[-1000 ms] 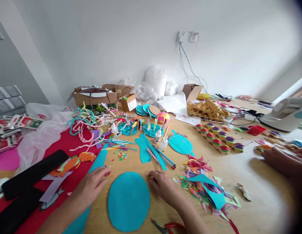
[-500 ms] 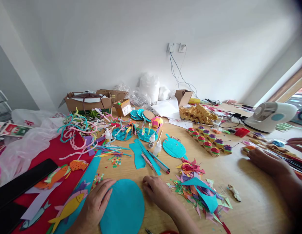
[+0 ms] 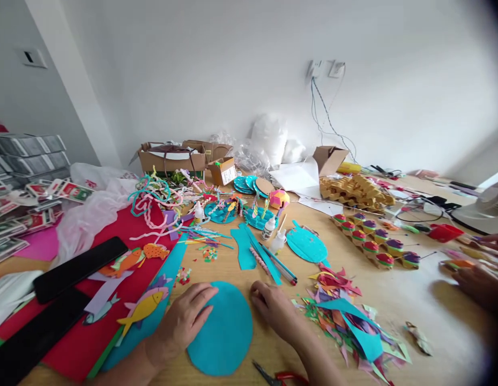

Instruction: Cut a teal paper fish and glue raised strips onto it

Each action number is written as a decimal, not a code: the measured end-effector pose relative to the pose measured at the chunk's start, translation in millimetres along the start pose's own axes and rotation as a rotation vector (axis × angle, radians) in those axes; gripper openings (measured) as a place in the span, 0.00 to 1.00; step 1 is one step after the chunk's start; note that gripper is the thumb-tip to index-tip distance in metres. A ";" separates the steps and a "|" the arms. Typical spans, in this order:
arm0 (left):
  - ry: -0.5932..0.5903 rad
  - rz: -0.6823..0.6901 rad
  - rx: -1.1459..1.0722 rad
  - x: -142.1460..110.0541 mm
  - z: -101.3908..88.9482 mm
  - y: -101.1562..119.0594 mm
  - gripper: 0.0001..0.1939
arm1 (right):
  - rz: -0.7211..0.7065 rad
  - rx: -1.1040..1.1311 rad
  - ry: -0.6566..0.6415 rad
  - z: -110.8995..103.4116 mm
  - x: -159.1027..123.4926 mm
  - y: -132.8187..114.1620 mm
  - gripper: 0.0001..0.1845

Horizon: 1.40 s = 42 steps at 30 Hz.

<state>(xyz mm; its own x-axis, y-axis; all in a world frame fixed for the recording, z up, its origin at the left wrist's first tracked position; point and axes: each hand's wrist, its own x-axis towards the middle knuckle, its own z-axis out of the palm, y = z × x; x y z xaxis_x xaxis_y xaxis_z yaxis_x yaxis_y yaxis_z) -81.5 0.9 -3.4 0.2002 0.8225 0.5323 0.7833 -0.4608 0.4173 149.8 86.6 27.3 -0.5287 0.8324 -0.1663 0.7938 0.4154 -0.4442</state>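
A round blue paper-covered disc (image 3: 222, 338) lies flat on the table in front of me. My left hand (image 3: 188, 313) rests over its upper left edge with fingers stretched out, the fingertips on the disc. Beside the disc's right edge, my right hand (image 3: 273, 308) lies on the table with its fingers curled in, a little apart from the disc. I see nothing in it. Red-handled pliers or scissors (image 3: 273, 375), partly cut off, lie below the disc. Right of my right hand is a heap of coloured paper scraps (image 3: 345, 316).
Glue bottles (image 3: 278, 242), blue paper strips (image 3: 244, 249) and a blue fish-shaped piece (image 3: 307, 244) lie ahead. Paper fish (image 3: 146, 305) sit on red sheets at left. Painted egg-carton cups (image 3: 369, 246) stand at right, near another person's hand (image 3: 477, 284).
The view has turned left and down, so things appear shifted right. My left hand reaches further over the disc; the red-handled tool shows more. My right hand keeps its place beside the disc.
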 end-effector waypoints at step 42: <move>0.028 -0.718 -0.716 -6.9 2.3 -4.2 0.25 | 0.201 0.709 -0.028 14.8 -1.5 0.5 0.11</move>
<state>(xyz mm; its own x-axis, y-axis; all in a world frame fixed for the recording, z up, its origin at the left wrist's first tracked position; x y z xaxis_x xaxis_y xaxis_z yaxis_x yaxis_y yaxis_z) -84.9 -2.0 -10.5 -0.2002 0.9798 -0.0045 0.1742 0.0401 0.9839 146.6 80.1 14.2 -0.4084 0.8541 -0.3221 0.4962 -0.0884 -0.8637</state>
